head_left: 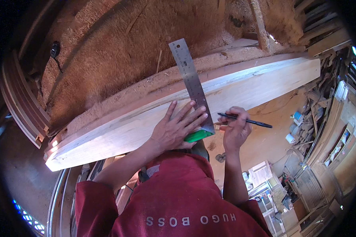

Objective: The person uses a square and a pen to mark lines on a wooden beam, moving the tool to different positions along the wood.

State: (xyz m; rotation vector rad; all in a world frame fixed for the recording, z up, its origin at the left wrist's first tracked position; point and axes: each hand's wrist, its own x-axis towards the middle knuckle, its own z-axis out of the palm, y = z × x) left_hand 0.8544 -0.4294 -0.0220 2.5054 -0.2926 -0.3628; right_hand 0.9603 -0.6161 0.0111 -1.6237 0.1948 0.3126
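Note:
A long pale wooden plank [265,85] lies across the bench in front of me. Across its width rests a try square [190,77] with a steel ruled blade and a green stock [199,135] at the plank's near edge. My left hand [174,128] lies flat with fingers spread over the plank and the lower part of the blade, its thumb beside the stock. Just right of the blade, my right hand [235,132] is closed round a black pen [257,123]. The pen's tip points left toward the blade, and I cannot tell whether it touches the wood.
Behind the plank is a brown surface strewn with sawdust [118,59]. Several long boards [23,106] are stacked at the left, near a black corded object [55,49]. Wood scraps [316,102] and a white-and-blue container [298,117] lie at the right.

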